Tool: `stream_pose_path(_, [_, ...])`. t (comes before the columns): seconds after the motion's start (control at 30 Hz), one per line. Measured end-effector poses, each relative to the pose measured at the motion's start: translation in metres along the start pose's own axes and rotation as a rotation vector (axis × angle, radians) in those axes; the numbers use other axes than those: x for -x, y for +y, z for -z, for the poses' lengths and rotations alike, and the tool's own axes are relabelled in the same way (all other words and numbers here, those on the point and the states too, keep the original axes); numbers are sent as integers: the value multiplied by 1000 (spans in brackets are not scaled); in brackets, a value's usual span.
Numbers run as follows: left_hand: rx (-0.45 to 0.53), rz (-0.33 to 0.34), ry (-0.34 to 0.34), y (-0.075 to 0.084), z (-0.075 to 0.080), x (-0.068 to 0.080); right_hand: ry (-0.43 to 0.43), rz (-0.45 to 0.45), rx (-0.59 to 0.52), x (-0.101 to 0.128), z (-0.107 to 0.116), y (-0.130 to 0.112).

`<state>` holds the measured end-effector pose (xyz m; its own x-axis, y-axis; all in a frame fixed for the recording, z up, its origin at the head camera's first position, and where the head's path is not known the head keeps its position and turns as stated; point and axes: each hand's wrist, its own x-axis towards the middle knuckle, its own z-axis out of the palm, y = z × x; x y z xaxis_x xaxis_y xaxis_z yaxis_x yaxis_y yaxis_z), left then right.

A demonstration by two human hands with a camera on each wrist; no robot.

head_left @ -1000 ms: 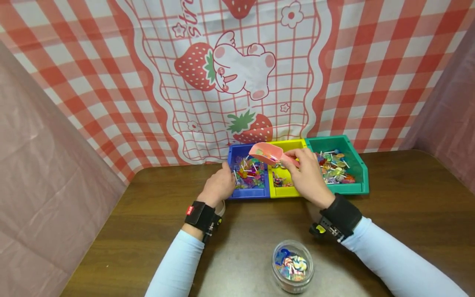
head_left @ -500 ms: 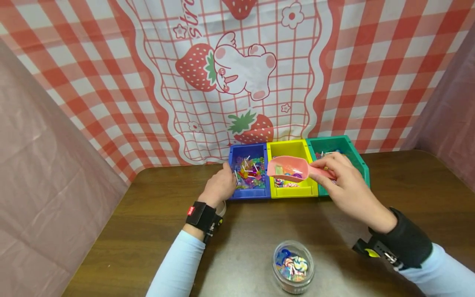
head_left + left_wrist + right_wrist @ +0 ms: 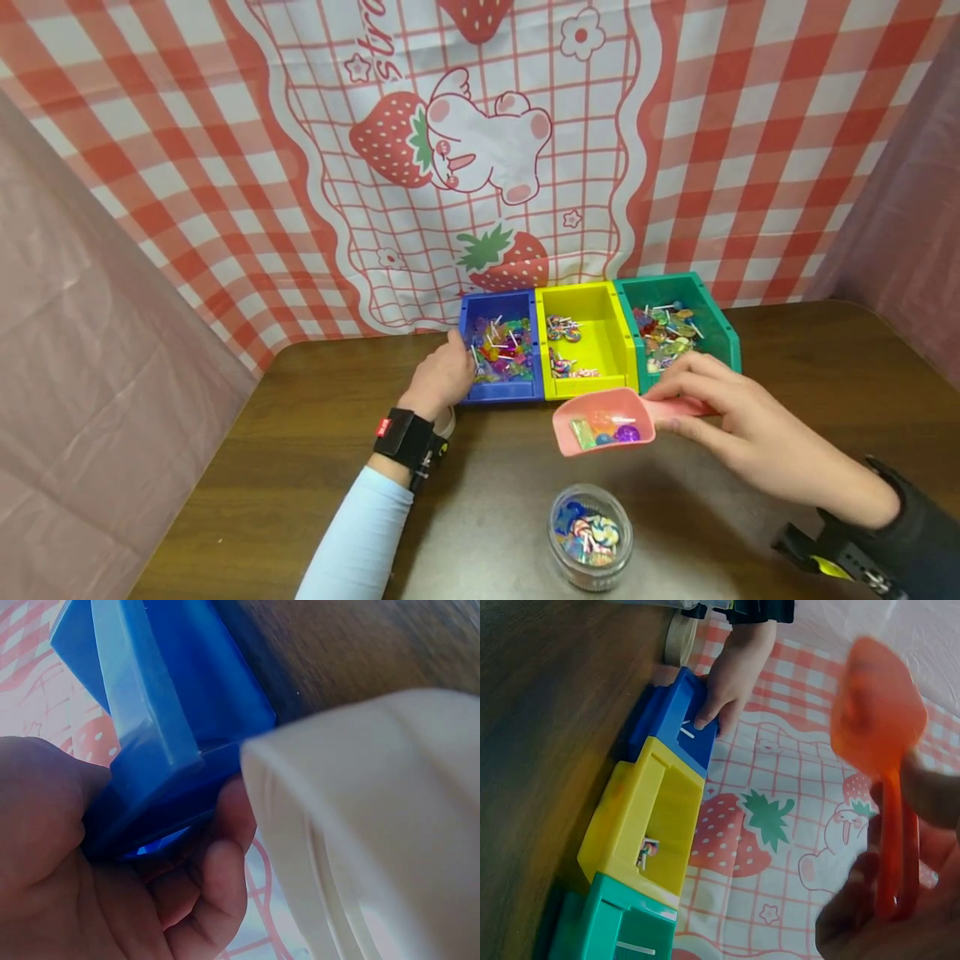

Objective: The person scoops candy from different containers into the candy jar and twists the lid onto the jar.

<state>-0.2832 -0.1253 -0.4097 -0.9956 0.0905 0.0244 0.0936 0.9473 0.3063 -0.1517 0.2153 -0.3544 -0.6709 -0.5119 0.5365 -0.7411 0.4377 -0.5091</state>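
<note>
Nearest me the glass jar (image 3: 591, 537) sits on the table (image 3: 300, 467); just beyond, my right hand (image 3: 738, 429) pinches the pink scoop (image 3: 603, 421) level – probably so candies stay in – while my left hand (image 3: 442, 377) grips the blue bin (image 3: 501, 348), steadying it
</note>
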Motion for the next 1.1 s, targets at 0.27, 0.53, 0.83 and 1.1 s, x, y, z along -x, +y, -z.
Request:
stream_pose_path(0.27, [-20, -18, -11, -2, 0, -1, -130, 61, 7, 2, 8, 1])
stream_pose_path(0.53, [-22, -13, -23, -1, 0, -1, -194, 160, -38, 6, 4, 3])
stream_pose_path(0.83, [-20, -6, -28, -1, 0, -1, -265, 202, -31, 8, -3, -1])
stream_pose_path(1.1, [-26, -7, -21, 0, 0, -1, -264, 209, 0, 10, -7, -7])
